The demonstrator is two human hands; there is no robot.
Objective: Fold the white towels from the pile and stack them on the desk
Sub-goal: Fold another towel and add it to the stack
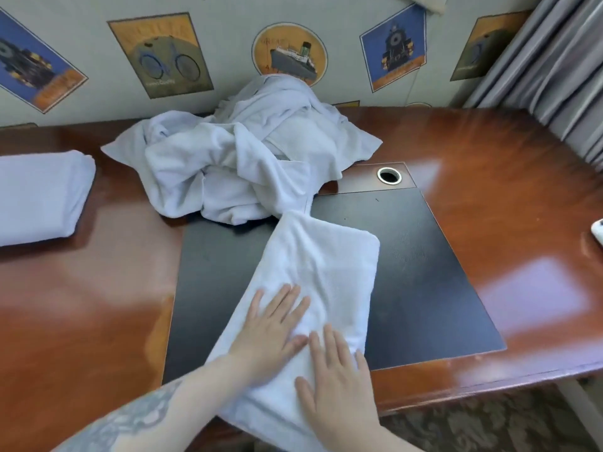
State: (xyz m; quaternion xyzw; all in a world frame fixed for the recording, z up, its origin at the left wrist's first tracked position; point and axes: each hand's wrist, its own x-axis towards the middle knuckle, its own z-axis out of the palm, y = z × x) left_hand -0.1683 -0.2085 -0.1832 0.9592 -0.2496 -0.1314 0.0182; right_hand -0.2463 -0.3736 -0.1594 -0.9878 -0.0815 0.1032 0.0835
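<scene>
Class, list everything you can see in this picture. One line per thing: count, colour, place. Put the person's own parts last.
Towel: one, white, partly folded, on the black pad, near end over the desk's front edge.
Pile: one heap of white towels, rear middle of the desk, against the wall.
Folded towel: one, white, left on the desk.
Desk: one, glossy reddish brown wood.
Pad: one, black, middle of the desk.
Cable hole: one, silver ring, behind the pad.
Wallpaper: pale, with bicycle, ship and train prints, behind the desk.
Curtain: grey, upper right.
White object: one, right edge, cut off; unclear.
Hands: left and right, both flat on the towel.
</scene>
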